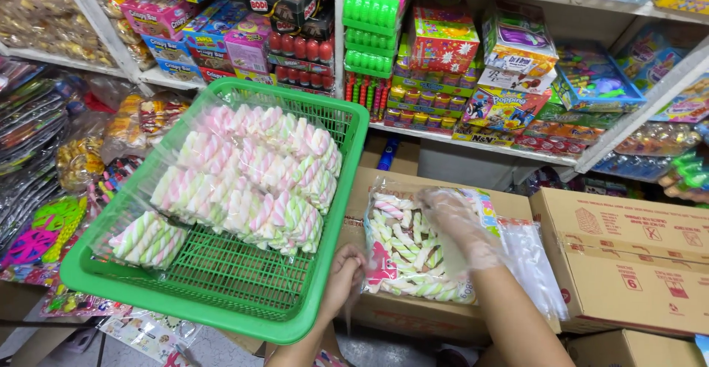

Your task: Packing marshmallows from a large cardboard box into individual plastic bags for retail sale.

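- The big bag of twisted marshmallows (410,252) lies flat on a brown cardboard box (509,204), just right of the green basket (221,304); lying flat, its open upper end stays easy to reach.
- The right hand (461,227) wears a thin clear plastic glove and goes into the top of the bag, fingers bent down among the sweets. I judge the glove is there to keep the sweets clean. Whether this grip is closed on a marshmallow I cannot tell, because the plastic hides the fingertips.
- The left hand (346,278) is bare and sits between the basket and the bag. Its grip is clenched on the lower left edge of the bag, probably to keep the bag from sliding.
- A bundle of empty clear bags (535,260) lies on the same box, on the far side of the big bag from the basket.
- Inside the basket, small clear packs of pink, white and green marshmallows (251,179) are heaped toward its far side; the near part shows bare mesh.
- Behind the basket, white shelves (473,136) carry colourful boxes: red bottles, green tubes, yellow and purple cartons.
- Left of the basket, packets of toys and snacks (44,190) hang in clear plastic.
- Further right of the basket stands another brown carton (628,256), sealed with tape.
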